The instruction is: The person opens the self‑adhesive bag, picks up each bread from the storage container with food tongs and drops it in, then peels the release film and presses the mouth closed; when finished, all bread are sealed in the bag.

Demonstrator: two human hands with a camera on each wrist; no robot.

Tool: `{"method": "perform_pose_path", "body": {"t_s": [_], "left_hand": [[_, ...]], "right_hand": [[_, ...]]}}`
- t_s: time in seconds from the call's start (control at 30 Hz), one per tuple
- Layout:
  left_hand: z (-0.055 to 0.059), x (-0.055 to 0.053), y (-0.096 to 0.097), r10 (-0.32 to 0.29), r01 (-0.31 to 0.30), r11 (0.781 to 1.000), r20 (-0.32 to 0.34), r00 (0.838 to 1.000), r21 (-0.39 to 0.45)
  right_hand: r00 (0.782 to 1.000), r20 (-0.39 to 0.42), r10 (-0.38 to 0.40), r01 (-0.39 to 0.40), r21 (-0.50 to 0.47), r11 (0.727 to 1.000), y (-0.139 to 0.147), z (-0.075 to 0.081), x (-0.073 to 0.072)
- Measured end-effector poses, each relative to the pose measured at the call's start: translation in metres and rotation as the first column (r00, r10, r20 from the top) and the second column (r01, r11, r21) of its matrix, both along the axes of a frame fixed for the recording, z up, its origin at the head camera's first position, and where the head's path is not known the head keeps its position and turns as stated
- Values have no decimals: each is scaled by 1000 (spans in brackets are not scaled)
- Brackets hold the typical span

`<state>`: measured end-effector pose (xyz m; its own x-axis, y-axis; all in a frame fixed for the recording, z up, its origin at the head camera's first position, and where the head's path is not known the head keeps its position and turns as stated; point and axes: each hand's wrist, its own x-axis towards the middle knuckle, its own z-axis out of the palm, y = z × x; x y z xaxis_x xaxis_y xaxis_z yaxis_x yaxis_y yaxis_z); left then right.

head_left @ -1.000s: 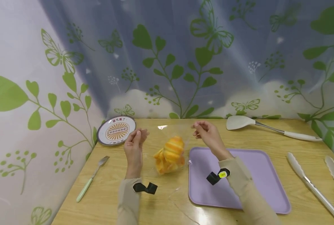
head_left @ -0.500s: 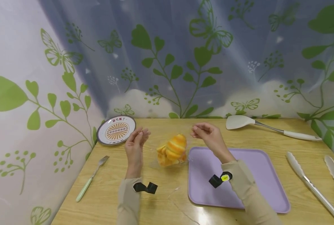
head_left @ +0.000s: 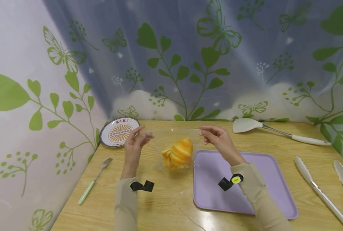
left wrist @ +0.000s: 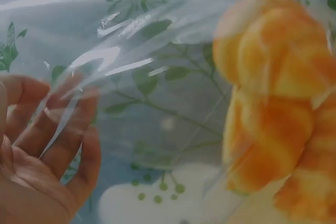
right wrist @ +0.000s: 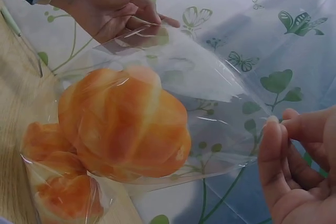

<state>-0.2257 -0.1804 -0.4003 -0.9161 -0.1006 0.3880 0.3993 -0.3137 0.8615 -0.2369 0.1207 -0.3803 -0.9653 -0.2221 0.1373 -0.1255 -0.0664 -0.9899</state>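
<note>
A clear plastic bag (head_left: 160, 133) with orange-yellow bread rolls (head_left: 180, 152) inside stands between the two hands, over the table's middle. My right hand (head_left: 217, 139) pinches one side of the bag's upper edge between thumb and forefinger, as the right wrist view shows. On the opposite side, my left hand (head_left: 134, 150) pinches the edge between thumb and forefinger; in the left wrist view its other fingers (left wrist: 60, 129) show through the film. Between the hands the film looks stretched. In the right wrist view one large roll (right wrist: 126, 124) lies above smaller pieces (right wrist: 63, 182).
A purple tray (head_left: 243, 186) lies right of the bag. Behind the left hand is a patterned plate (head_left: 119, 132), with a green-handled fork (head_left: 94, 181) nearer. A white spatula (head_left: 246, 125) and metal tongs (head_left: 319, 189) lie to the right. A printed curtain (head_left: 171, 64) hangs behind the table.
My left hand has shifted a little left and my right hand slightly right, spreading the bag's upper edge. The bread rolls sit slightly farther right and back than a second ago.
</note>
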Motion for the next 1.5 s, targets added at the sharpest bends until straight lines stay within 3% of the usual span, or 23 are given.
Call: {"method": "perform_pose_path", "body": {"t_s": [0.13, 0.23, 0.4, 0.53, 0.67, 0.73, 0.83, 0.9, 1.0, 1.1, 1.23, 1.37, 1.43, 1.5], "left_hand": [[6, -6, -12, -38, 34, 989, -19, 999, -140], [10, -11, -18, -57, 60, 978, 19, 998, -198], [10, -16, -25, -143, 158, 972, 93, 985, -175], [9, -19, -27, -275, 280, 956, 63, 959, -85], [8, -21, -25, -349, 347, 936, -23, 937, -49], [7, -22, -24, -360, 357, 933, -82, 929, -53], [5, -22, -20, -341, 336, 940, -153, 927, -62], [6, -20, -17, -288, 276, 957, -169, 943, -94], [9, -16, -12, -192, 171, 974, -144, 971, -149], [12, -12, -10, -128, 112, 974, -72, 989, -195], [14, -11, -10, -120, 118, 971, 4, 993, -209], [12, -10, -9, -114, 124, 958, 52, 992, -257], [11, -10, -7, -96, 119, 940, 88, 992, -319], [9, -9, -5, -78, 116, 926, 118, 990, -359]], "right_hand": [[999, 51, 14, -14, -14, 1000, 2, -1, -1], [998, 55, 23, -21, -37, 999, 3, -1, -3], [999, -21, 30, -30, -8, 1000, 4, 0, -5], [987, -151, 62, -38, 156, 987, 9, 0, -6], [945, -311, 97, 30, 381, 924, 14, 1, -7], [919, -381, 105, 79, 437, 896, 15, 1, -8], [876, -468, 111, 135, 461, 877, 15, 0, -9], [848, -518, 113, 165, 461, 872, 15, -1, -9], [808, -577, 119, 203, 462, 863, 15, -1, -10], [792, -598, 122, 216, 462, 860, 15, -2, -10], [790, -605, 102, 226, 441, 868, 14, -1, -10], [786, -612, 85, 254, 445, 859, 11, 3, -10], [806, -584, 98, 251, 486, 837, 9, 8, -8], [839, -532, 114, 229, 535, 813, 3, 15, -4]]}}
